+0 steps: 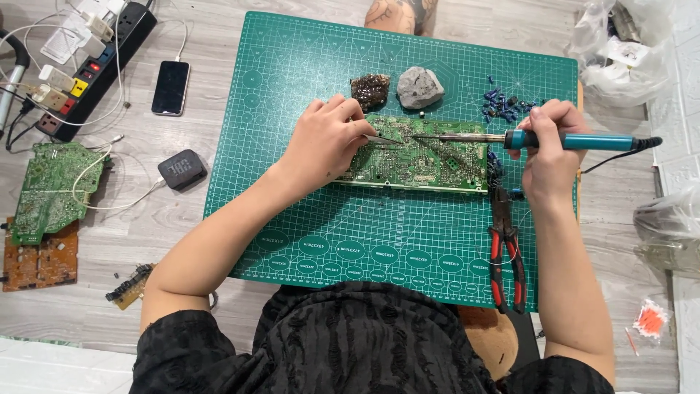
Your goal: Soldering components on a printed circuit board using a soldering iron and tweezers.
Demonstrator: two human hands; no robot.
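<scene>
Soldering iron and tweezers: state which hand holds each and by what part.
The right hand grips the soldering iron by its teal handle. The left hand pinches the tweezers near their rear end, tips on the circuit board.

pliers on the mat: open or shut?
Shut, or nearly. The pliers lie flat on the green cutting mat, red handles close together, jaws meeting at the tip near the right hand.

Place: home electronics repair bench, set low on a pale wood-plank floor [182,241].
Work surface: green gridded cutting mat [408,248].
Tools: teal-handled soldering iron [569,141]; red-handled pliers [505,252].
Stock: green circuit board [423,157] on mat; spare boards [47,197] at left; loose blue components [502,102].
Power: loaded black power strip [91,69].
Domestic items: smartphone [170,87], small black digital clock [182,170].
</scene>
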